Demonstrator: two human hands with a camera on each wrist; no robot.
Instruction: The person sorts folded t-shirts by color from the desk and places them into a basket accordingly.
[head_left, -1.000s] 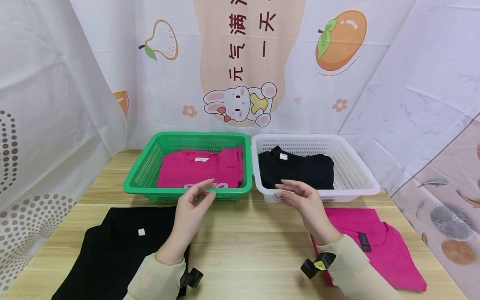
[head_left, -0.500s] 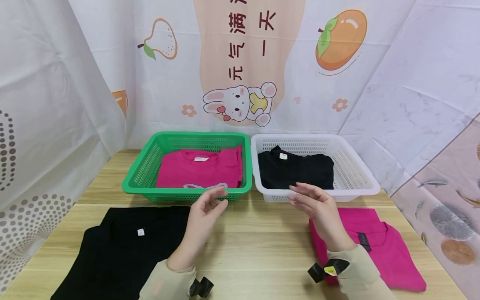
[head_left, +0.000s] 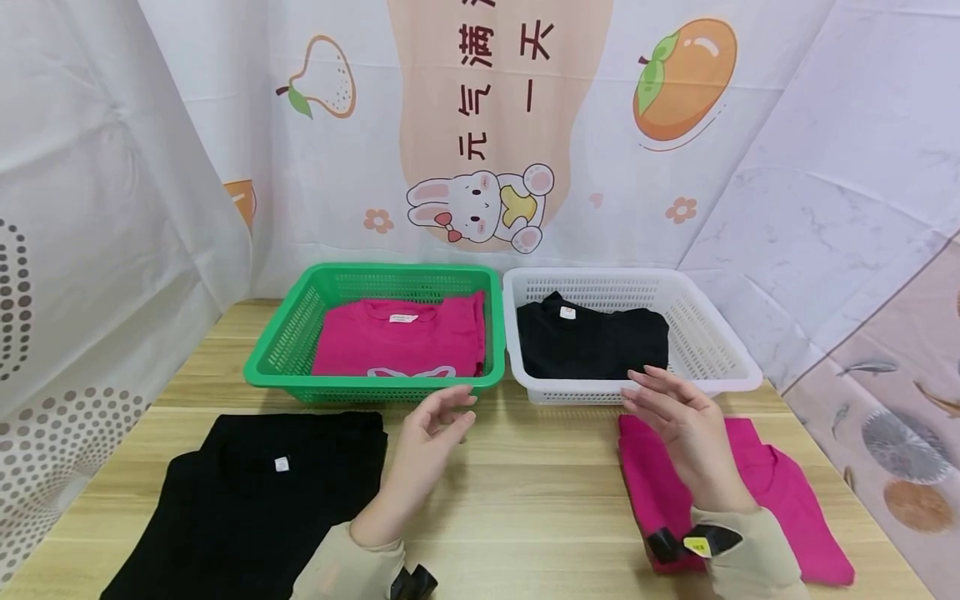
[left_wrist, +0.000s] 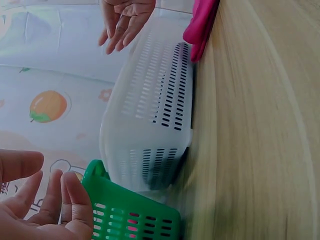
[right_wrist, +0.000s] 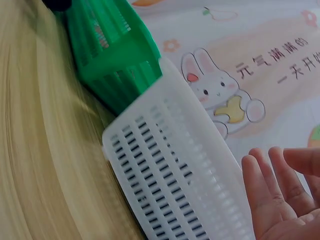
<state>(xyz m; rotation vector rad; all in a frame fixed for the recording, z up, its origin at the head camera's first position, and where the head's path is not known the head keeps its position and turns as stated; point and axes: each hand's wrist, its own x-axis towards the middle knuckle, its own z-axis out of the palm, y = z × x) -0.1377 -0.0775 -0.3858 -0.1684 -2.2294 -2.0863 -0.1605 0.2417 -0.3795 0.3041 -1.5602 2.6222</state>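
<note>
The right hand [head_left: 678, 429] is partly hiding a pink shirt [head_left: 810, 517] at four o'clock; the left hand [head_left: 423, 454] is hovering near seven. Both are grasping nothing, fingers loose.

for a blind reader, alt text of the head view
Two empty hands hover above a table. Beyond them, a green basket holds a pink shirt and a white basket a black shirt; another black shirt lies left, another pink shirt right.

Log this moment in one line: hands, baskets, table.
left hand: empty | right hand: empty | green basket: pink shirt | white basket: black shirt | table: second black shirt, second pink shirt
</note>
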